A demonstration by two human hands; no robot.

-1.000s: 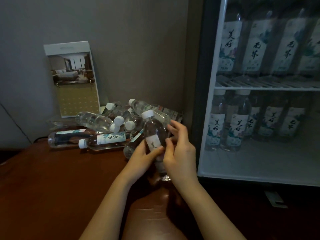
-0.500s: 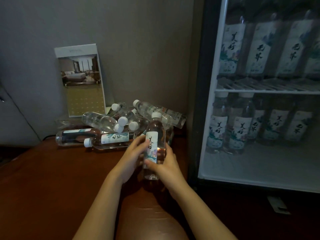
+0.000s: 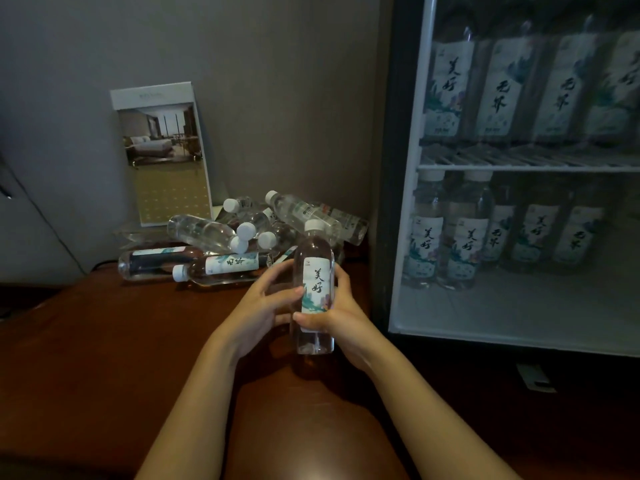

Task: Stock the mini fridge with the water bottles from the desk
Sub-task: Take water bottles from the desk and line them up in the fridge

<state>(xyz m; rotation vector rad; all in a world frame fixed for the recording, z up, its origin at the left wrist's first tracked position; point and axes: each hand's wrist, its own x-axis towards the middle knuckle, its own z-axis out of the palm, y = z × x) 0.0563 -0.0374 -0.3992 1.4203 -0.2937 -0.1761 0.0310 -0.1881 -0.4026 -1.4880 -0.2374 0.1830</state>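
Note:
A clear water bottle [image 3: 313, 271] with a white cap and a white label stands upright just above the brown desk [image 3: 104, 341]. My right hand [image 3: 341, 313] grips it from the right, thumb across the label's lower edge. My left hand [image 3: 263, 306] touches its left side with thumb and fingertips. Behind lies a pile of bottles [image 3: 242, 237] on their sides. To the right is the mini fridge [image 3: 394, 168], its two shelves holding rows of labelled bottles [image 3: 460, 237].
A tall brochure [image 3: 166, 157] leans against the grey wall behind the pile. The fridge's lower shelf has bare floor [image 3: 519, 306] in front of its bottles. A dark cable [image 3: 41, 216] runs down the wall at left.
The held bottle went from tilted to upright, its label now turned toward me. My right hand shifted from its upper side to around its lower label. The view moved slightly closer.

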